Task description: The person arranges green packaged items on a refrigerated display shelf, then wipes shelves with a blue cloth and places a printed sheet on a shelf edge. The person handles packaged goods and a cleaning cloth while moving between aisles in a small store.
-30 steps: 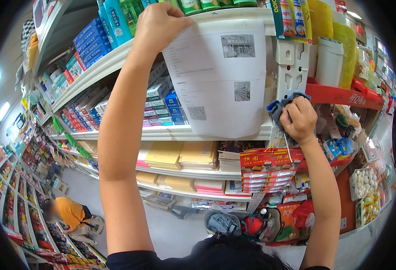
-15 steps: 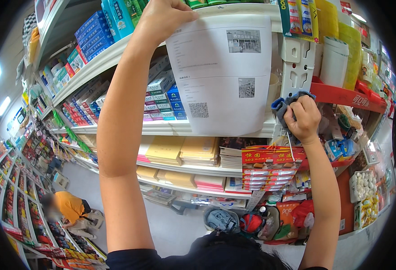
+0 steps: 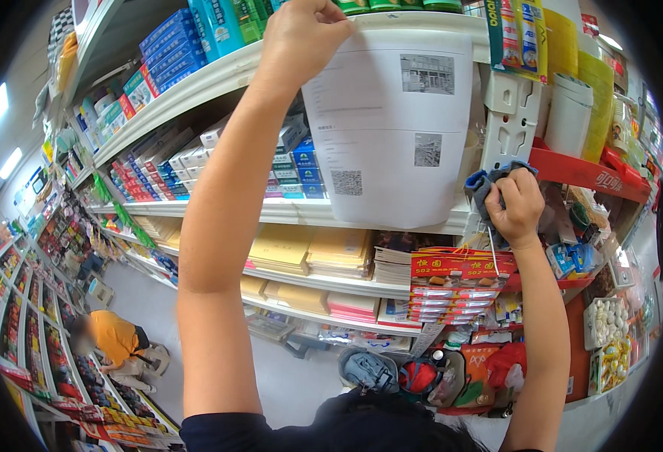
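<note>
Raised high at the shelf front, my left hand [image 3: 305, 38] is closed at the upper left corner of a white printed sheet of paper [image 3: 380, 162]. The sheet hangs down in front of the shelves, with a small photo near its top right, another lower down and a square code at lower left. My right hand [image 3: 518, 207] is closed on a bunched grey-blue cloth [image 3: 480, 192], held by the white perforated shelf post [image 3: 506, 124]. Directly below hang red cards of small glue tubes [image 3: 455, 282].
White shelves [image 3: 294, 211] carry boxes, stacked envelopes [image 3: 339, 252] and green packs. A red rack [image 3: 587, 167] with yellow rolls stands at right. Bags [image 3: 373, 371] lie low down. At lower left, a person in an orange top [image 3: 113, 337] is near another shelf.
The scene has shifted slightly right in the picture. Both hands keep their holds; the cloth and my right hand sit slightly lower against the post.
</note>
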Available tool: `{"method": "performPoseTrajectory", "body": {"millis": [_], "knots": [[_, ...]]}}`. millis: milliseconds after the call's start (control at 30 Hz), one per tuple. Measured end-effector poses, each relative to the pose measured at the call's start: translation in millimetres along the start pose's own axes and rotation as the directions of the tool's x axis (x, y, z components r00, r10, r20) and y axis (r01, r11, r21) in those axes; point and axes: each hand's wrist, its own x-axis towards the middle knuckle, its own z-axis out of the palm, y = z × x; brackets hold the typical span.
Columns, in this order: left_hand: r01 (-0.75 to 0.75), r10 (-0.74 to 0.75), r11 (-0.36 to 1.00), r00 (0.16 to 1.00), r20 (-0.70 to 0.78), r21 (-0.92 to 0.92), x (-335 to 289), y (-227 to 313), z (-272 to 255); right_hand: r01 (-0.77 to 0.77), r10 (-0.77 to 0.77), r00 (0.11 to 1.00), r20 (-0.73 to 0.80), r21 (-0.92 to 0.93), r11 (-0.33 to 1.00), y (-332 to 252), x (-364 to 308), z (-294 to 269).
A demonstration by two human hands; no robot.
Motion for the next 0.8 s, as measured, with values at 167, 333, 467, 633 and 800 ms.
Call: {"method": "performPoseTrajectory", "body": {"millis": [167, 333, 467, 633, 800], "knots": [[0.089, -0.088, 0.995, 0.996, 0.029, -0.04, -0.9, 6.4, -0.2, 0.005, -0.005, 1.0, -0.003, 0.007, 1.0, 1.3, -0.7, -0.2], [-0.04, 0.04, 0.999, 0.999, -0.01, 0.01, -2.6, -9.8, -0.3, -0.002, 0.002, 1.0, -0.008, 0.014, 1.0, -0.5, -0.9, 1.1], [-0.102, 0.101, 0.994, 0.995, -0.008, -0.031, 2.8, -23.4, -4.1, -0.011, 0.011, 1.0, -0.012, 0.009, 1.0, 0.3, -2.4, 2.4], [-0.051, 0.052, 0.999, 0.998, 0.041, -0.007, -0.8, -19.5, -8.9, -0.008, 0.008, 1.0, -0.019, 0.002, 1.0, 1.9, -2.8, 0.6], [-0.03, 0.031, 0.997, 0.999, 0.015, -0.076, -1.6, -28.1, -10.9, -0.011, 0.011, 1.0, -0.022, 0.001, 1.0, 1.2, -3.8, 2.3]]}}
